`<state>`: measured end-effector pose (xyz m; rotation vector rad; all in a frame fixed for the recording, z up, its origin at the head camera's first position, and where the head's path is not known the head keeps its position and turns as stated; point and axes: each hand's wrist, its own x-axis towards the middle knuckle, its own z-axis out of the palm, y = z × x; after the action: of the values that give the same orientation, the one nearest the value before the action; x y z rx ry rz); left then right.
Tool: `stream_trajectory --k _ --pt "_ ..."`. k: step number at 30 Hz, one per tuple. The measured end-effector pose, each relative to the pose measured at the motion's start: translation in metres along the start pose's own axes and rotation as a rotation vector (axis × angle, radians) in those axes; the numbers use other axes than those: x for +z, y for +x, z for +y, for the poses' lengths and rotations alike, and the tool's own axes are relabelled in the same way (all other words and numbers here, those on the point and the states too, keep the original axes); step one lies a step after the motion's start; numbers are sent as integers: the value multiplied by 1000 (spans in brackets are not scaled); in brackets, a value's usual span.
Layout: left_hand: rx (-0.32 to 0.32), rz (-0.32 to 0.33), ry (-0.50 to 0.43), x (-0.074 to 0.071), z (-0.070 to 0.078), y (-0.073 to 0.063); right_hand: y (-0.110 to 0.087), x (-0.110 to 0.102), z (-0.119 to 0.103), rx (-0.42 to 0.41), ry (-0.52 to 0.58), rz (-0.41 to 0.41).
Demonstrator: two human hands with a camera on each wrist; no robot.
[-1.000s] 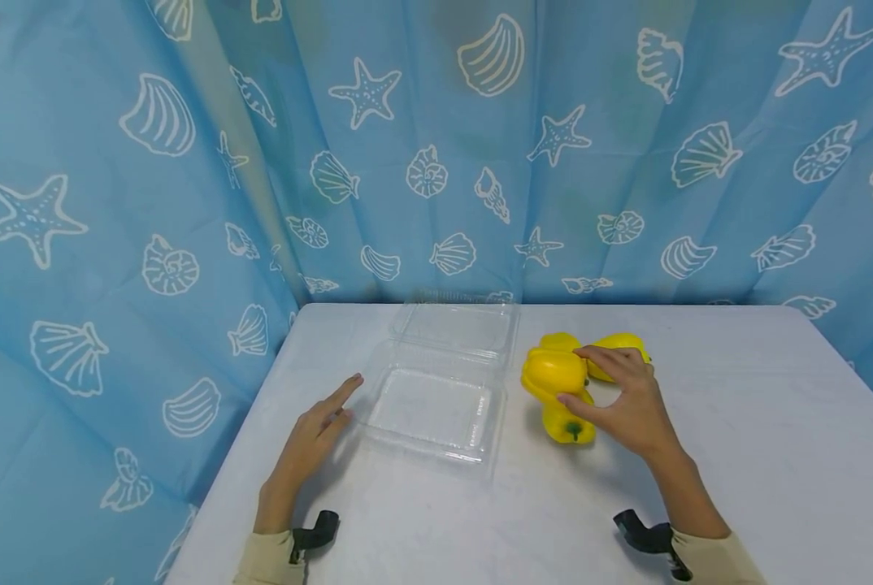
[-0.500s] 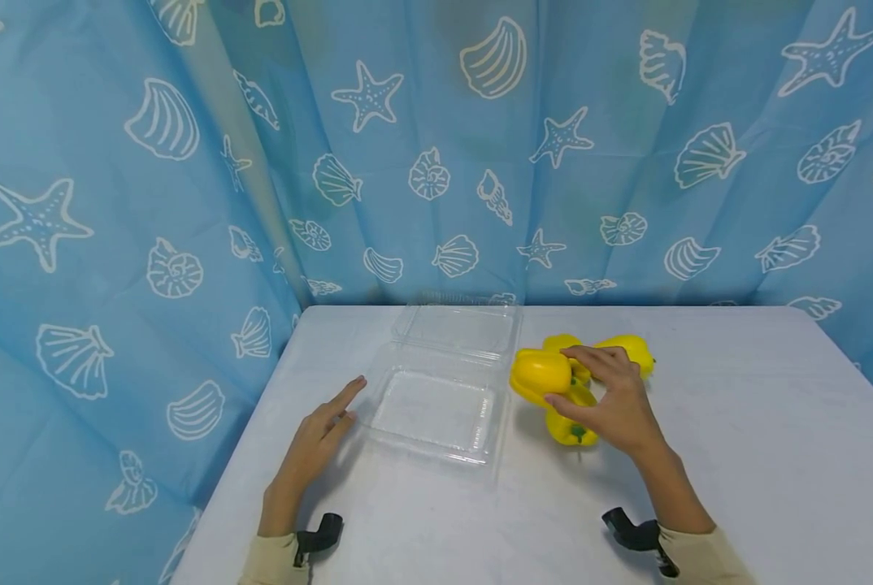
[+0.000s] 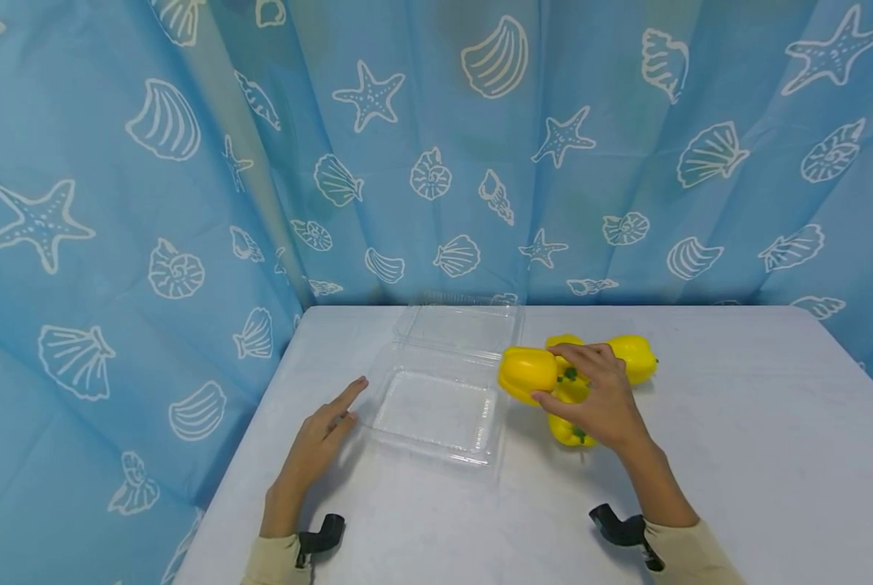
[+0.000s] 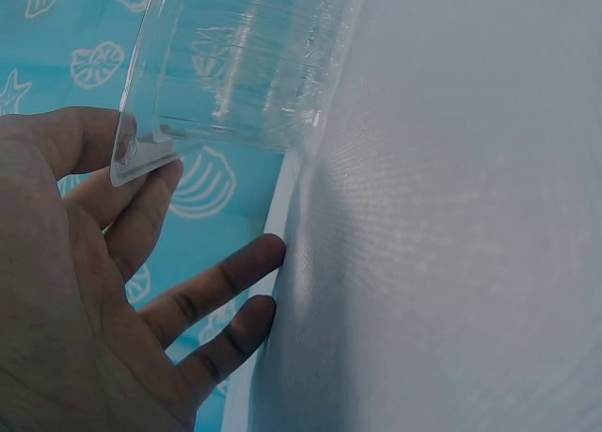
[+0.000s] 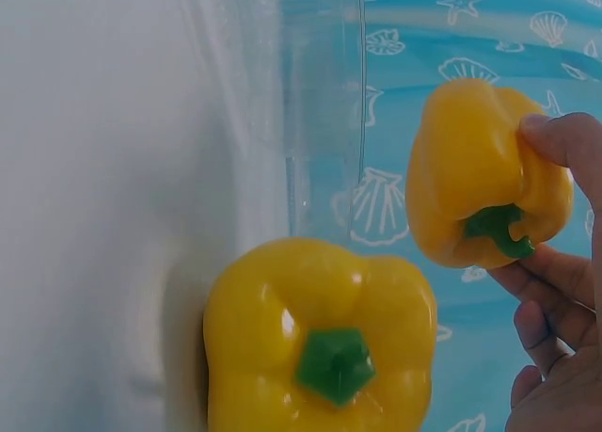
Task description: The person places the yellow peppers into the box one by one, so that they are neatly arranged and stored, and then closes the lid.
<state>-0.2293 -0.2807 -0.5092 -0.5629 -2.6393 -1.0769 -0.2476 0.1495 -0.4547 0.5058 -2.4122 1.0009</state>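
In the head view my right hand (image 3: 593,394) grips a yellow bell pepper (image 3: 527,375) between thumb and fingers, near the right edge of the clear plastic clamshell box (image 3: 436,410). The right wrist view shows this pepper (image 5: 470,168) with its green stem, the fingers beneath it. Other yellow peppers stand beside and behind that hand: one in front (image 3: 570,432), one at the back (image 3: 562,341) and one at the right (image 3: 634,357). My left hand (image 3: 315,443), fingers mostly straight, touches the box's left rim; in the left wrist view the rim (image 4: 141,159) lies against thumb and fingers.
The box's lid (image 3: 458,325) lies open behind its base on the white-covered table (image 3: 744,439). A blue curtain with shell prints (image 3: 436,162) hangs right behind the table and along its left side. Each wrist wears a black camera mount (image 3: 323,535).
My right hand has carried the yellow bell pepper leftward, away from the other peppers and up to the box's right edge. My left hand stays at the left rim.
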Motion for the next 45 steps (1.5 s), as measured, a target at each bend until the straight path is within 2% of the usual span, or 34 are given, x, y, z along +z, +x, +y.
stream_trajectory --k 7,16,25,38,45 --pt "-15 -11 -11 1 1 1 3 9 -2 -33 22 10" --pt "-12 -15 -16 1 3 3 7 16 -5 -17 32 7" --pt "-27 -16 -7 0 2 3 13 26 -11 -56 37 13" --pt "-32 -14 -12 -1 1 1 19 40 -17 -35 52 -10" --pt "-36 -11 -12 -1 0 1 22 47 -19 -65 67 -3"
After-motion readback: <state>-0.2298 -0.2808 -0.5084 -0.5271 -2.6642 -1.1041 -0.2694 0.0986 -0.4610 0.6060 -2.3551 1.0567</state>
